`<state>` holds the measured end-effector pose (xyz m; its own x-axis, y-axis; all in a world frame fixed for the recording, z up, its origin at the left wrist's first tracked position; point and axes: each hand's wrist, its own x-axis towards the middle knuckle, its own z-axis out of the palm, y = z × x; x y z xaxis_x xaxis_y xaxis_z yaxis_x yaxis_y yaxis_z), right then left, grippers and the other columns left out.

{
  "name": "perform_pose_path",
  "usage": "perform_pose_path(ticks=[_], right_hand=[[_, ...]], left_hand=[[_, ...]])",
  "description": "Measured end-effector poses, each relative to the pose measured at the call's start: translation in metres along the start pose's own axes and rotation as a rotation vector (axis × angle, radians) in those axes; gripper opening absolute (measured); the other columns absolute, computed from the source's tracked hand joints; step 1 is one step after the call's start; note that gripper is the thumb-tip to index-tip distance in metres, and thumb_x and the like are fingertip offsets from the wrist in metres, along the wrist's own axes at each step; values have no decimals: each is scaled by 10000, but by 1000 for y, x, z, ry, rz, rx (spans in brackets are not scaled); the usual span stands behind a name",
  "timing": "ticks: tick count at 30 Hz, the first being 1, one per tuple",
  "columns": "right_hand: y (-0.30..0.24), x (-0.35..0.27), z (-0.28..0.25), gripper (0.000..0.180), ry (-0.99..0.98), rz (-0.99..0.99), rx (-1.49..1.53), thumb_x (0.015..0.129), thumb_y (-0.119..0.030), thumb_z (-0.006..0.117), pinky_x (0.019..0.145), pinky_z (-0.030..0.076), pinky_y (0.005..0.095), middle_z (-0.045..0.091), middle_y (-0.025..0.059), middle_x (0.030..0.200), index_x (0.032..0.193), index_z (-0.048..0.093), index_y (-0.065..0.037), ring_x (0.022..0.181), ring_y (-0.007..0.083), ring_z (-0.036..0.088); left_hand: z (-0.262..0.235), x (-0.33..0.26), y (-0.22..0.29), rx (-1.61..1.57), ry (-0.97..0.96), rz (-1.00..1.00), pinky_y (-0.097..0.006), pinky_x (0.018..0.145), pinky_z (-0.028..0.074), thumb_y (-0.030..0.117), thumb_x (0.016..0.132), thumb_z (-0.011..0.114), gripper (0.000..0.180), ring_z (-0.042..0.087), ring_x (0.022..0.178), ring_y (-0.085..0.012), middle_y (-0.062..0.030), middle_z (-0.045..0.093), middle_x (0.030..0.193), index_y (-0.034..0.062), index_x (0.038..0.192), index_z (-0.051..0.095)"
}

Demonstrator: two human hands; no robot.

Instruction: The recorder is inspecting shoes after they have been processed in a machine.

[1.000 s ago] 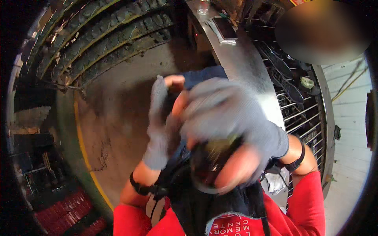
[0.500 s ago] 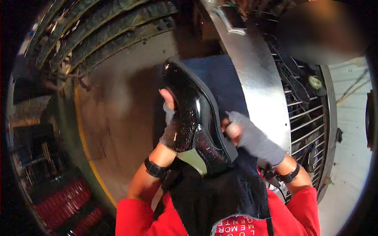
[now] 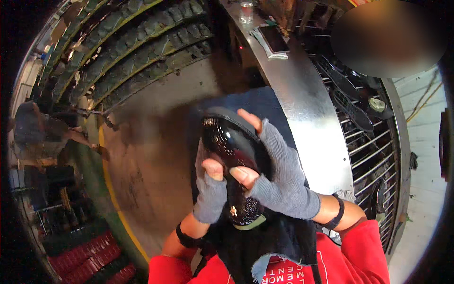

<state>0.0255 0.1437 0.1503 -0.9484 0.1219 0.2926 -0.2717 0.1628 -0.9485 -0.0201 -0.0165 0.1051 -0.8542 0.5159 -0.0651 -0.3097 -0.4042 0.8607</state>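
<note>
I hold a shiny black shoe upright in front of my chest, its sole facing away. My left hand, in a grey fingerless glove, grips the shoe's lower left side with the thumb on the glossy upper. My right hand, gloved the same way, wraps the right side, fingertips over the top edge. A small gold ornament shows on the shoe's glittery lower part. A dark cloth hangs below over my red shirt.
A curved metal counter runs on the right with a phone and a cup on it. Wire racks with soles lie beyond. Shelves of shoes fill the upper left. Another person stands at left.
The shoe has turned and dropped slightly closer to my chest. My right hand has moved up from the lower side to wrap over the shoe's right edge.
</note>
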Motion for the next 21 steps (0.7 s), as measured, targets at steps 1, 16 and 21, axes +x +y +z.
perform_pose_path(ticks=[1,16,21], right_hand=[[-1,-1,1,795,7,29,25,906,-215,816,1063,509,371,636,222,1394,1570,443,15,1273,292,659],[14,1,7,1016,-343,474,738,896,-625,676,1222,342,405,466,161,1550,1610,326,6,1453,285,452],[19,7,-6,882,-364,629,841,940,-591,671,1046,533,358,596,138,1407,1541,410,-1,1242,225,634]], left_hand=[[0,-5,1,11,26,64,-448,1181,453,739,946,632,948,550,1397,-290,-114,525,1567,71,1587,429],[13,32,113,716,-234,17,-380,1106,481,98,872,805,807,633,1280,-245,-177,640,1422,2,1551,380],[3,55,109,489,-337,89,-411,1133,458,603,1017,604,843,614,1311,-269,-201,595,1475,1,1560,373]])
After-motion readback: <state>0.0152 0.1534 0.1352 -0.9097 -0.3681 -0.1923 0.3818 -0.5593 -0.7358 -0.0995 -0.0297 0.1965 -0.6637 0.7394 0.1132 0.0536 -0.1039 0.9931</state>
